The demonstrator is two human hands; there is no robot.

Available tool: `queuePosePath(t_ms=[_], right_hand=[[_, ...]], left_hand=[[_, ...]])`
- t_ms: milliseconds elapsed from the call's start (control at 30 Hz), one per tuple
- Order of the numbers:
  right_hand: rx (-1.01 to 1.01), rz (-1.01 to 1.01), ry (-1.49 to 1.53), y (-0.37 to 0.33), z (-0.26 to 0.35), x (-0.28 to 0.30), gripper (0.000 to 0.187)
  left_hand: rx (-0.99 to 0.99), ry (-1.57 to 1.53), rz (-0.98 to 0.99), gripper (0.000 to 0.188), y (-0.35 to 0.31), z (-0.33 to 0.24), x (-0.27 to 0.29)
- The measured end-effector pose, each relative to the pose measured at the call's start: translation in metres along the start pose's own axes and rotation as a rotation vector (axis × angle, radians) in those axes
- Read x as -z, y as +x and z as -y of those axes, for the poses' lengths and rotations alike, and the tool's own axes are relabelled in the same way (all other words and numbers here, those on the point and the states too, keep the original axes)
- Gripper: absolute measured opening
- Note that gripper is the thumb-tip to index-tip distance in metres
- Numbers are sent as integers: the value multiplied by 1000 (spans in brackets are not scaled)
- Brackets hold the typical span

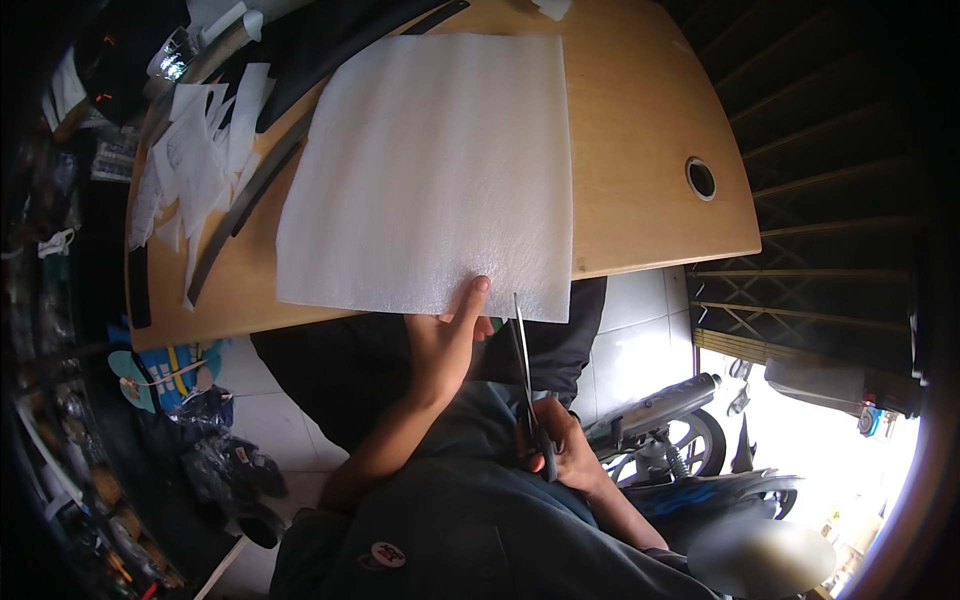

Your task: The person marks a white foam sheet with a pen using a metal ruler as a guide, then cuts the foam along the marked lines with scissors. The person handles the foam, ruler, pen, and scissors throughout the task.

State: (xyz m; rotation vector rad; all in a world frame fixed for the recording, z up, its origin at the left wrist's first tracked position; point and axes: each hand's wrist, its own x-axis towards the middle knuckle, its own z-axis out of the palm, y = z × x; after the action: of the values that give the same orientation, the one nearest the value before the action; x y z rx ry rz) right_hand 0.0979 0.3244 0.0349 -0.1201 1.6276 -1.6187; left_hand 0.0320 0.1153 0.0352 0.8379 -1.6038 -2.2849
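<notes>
A large whitish sheet of foam wrap [430, 170] lies on the wooden table [640, 130], its near edge reaching past the table's front. My left hand [447, 335] pinches that near edge, thumb on top and fingers underneath. Scissors [526, 370] are in my right hand [565, 445], which is closed around the handles in front of my body. Their long blades point away from me, and the tip overlaps the sheet's near edge, right of my left thumb. Whether the blades are parted cannot be made out.
White scraps [190, 150] are heaped at the table's left, beside dark curved strips [240, 205]. A round hole [701, 178] pierces the tabletop at right. A motorcycle [690, 435] stands at lower right, near a dark folding gate [820, 200]. Plastic bags [225, 450] lie at lower left.
</notes>
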Motion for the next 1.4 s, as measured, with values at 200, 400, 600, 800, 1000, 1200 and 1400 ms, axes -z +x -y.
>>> queuePosePath(t_ms=[200,400,600,800,1000,1200,1400], right_hand=[[24,-69,18,17,-5,-7,78],[-4,-85,107,18,-5,-11,72],[4,-147,169,20,-6,-20,68],[28,-133,223,20,-12,-15,54],[-13,-173,217,23,-3,-20,69],[-1,-145,303,22,-4,-15,60],[5,-185,194,25,-5,-20,60]], left_hand=[[-22,-63,27,16,-5,10,3],[5,-72,81,19,-6,9,2],[38,-33,103,21,-6,15,2],[84,0,133,15,-10,24,9],[200,-12,134,13,-16,19,12],[308,-13,111,14,-22,22,14],[361,-87,53,13,-21,21,14]])
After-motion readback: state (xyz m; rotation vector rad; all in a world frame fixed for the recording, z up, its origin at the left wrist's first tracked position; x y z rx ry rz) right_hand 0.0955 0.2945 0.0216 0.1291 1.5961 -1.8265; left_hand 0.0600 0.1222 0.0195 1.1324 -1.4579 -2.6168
